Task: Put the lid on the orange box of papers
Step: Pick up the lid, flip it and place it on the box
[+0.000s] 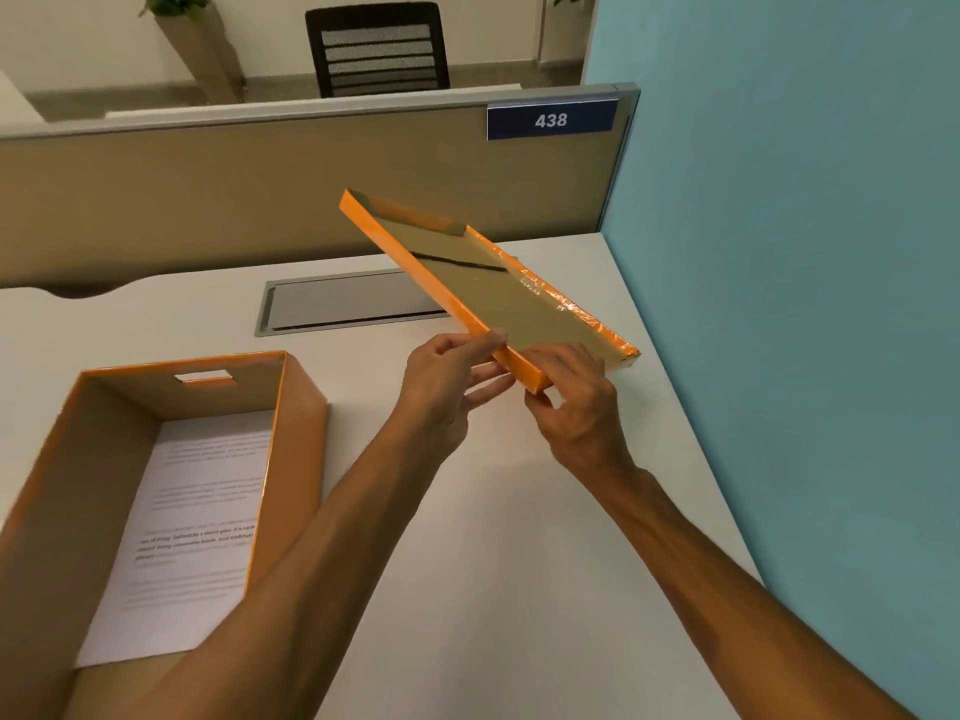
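The orange lid (483,283) is held tilted in the air above the desk, its brown cardboard inside turned toward me. My left hand (449,379) pinches its near left rim. My right hand (576,392) grips the lid's near corner, fingers lying on the inside. The orange box (306,439) stands open at the lower left of the desk, with printed papers (192,527) lying flat on its bottom. My left forearm crosses over the box's near right corner. The lid is to the right of the box and apart from it.
A white desk (519,537) carries the box. A grey cable flap (337,304) is set into it at the back. A beige partition (260,189) with a "438" sign (550,120) closes the back; a blue wall (805,304) closes the right side.
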Available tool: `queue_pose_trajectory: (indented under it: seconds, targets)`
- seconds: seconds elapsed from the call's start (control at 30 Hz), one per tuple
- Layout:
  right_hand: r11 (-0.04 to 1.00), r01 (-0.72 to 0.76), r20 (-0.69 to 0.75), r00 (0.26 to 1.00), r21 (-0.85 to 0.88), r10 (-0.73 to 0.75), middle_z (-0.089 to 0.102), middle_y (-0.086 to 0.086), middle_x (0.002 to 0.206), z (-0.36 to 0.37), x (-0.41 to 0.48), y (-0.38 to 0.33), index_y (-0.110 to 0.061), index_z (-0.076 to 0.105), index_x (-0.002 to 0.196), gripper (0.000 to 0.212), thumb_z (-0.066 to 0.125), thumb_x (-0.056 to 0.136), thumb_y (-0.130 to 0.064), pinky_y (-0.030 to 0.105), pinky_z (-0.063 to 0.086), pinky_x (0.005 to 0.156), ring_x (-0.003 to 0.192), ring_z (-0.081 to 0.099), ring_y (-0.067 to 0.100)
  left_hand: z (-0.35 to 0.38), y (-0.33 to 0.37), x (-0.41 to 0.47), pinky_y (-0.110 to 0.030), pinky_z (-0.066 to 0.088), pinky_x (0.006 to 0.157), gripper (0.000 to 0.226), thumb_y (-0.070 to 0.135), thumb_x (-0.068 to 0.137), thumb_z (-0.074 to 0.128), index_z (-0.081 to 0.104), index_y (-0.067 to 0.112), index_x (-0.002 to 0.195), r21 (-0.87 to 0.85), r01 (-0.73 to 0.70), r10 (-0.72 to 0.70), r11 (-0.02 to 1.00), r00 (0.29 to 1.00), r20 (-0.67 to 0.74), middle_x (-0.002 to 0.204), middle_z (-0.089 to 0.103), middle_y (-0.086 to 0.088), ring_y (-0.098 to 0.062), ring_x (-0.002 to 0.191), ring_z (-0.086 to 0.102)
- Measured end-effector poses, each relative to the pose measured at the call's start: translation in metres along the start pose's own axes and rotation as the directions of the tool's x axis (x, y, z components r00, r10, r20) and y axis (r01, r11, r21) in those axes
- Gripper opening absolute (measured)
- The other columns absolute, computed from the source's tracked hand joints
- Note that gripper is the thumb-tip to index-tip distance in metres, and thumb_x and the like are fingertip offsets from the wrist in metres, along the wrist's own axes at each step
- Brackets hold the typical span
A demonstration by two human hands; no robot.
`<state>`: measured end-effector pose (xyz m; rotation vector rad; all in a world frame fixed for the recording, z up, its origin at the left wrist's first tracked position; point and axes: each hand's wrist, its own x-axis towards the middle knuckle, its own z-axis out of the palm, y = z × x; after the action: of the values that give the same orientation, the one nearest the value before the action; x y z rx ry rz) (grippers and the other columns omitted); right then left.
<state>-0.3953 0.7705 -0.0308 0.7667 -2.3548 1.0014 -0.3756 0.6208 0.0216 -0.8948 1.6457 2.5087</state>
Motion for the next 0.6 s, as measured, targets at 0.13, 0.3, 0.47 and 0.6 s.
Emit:
queue_pose_trajectory:
  seconds: [0.13,0.3,0.47,0.6]
  targets:
    - [0.932,-0.257,-0.082,0.955,0.256,0.286,0.072,0.009,0.104,-0.016,0.017,-0.028,-0.005,0.068,0.111,0.033,0.077,0.085,-0.023,0.031,0.057,0.086,0.093,0.067,0.016,-0.005,0.023,-0.016,-0.041,0.06,0.082,0.044,0.041,0.082,0.073,0.065,0.013,0.115,0.116,-0.15,0.142,0.982,0.987,0.076,0.108,0.075,-0.005,-0.019,0.093,0.074]
    - [0.487,-0.467,0.093,0.786,0.738,0.611,0.073,-0.013,0.097,-0.041,0.03,-0.044,-0.029,0.068,0.098,0.02,0.08,0.082,-0.026,0.037,0.06,0.082,0.093,0.071,0.012,-0.041,0.022,-0.017,-0.048,0.048,0.102,0.063,0.047,0.084,0.068,0.052,0.013,0.135,0.224,-0.088,0.076,0.971,0.995,0.06,0.134,0.059,-0.006,-0.027,0.124,0.056]
    - [0.09,-0.406,0.261,0.726,0.909,0.637,0.075,0.003,0.116,-0.048,0.026,-0.066,-0.018,0.065,0.12,0.043,0.075,0.082,0.0,0.05,0.058,0.09,0.106,0.071,0.025,-0.09,0.008,-0.027,-0.054,0.032,0.113,0.083,0.049,0.089,0.059,0.019,0.014,0.153,0.28,0.003,-0.005,0.96,1.0,0.004,0.16,0.027,-0.011,-0.036,0.142,0.033]
    - [-0.075,-0.383,0.337,0.682,0.921,0.649,0.073,0.006,0.121,-0.044,0.016,-0.097,-0.02,0.063,0.123,0.045,0.073,0.084,0.001,0.059,0.055,0.091,0.108,0.071,0.028,-0.137,0.012,-0.042,-0.053,0.037,0.11,0.069,0.04,0.095,0.054,0.028,0.007,0.15,0.262,0.051,-0.053,0.964,0.999,0.0,0.153,0.039,-0.014,-0.036,0.133,0.044]
